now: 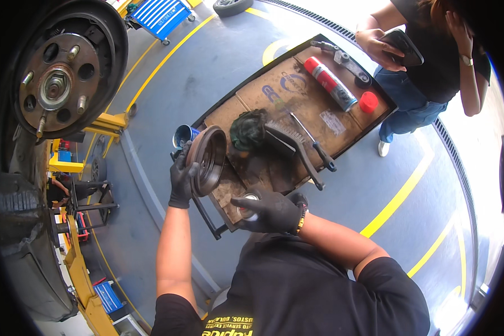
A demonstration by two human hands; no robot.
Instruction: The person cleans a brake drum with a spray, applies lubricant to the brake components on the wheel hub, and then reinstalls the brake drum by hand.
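A brown brake drum (217, 168) is held up on its edge by my left hand (182, 180) in a black glove, its hollow side turned to the right. My gloved right hand (271, 213) is closed around a spray can (247, 207), close to the drum; most of the can is hidden by the fingers. Beyond the hands, a dark green rag (248, 130), a wire brush (294, 147) and a screwdriver (315, 143) lie on a cardboard-covered cart (241, 103). Just behind the drum stands a small blue tin (185, 136), partly covered by it.
A red spray can (330, 84), its red cap (368, 102) and a metal air tool (344, 63) lie on the cart's far end. A person (442, 61) with a phone stands there. At upper left is a wheel hub (56, 84) with studs; a blue tool cabinet (159, 19) stands beyond.
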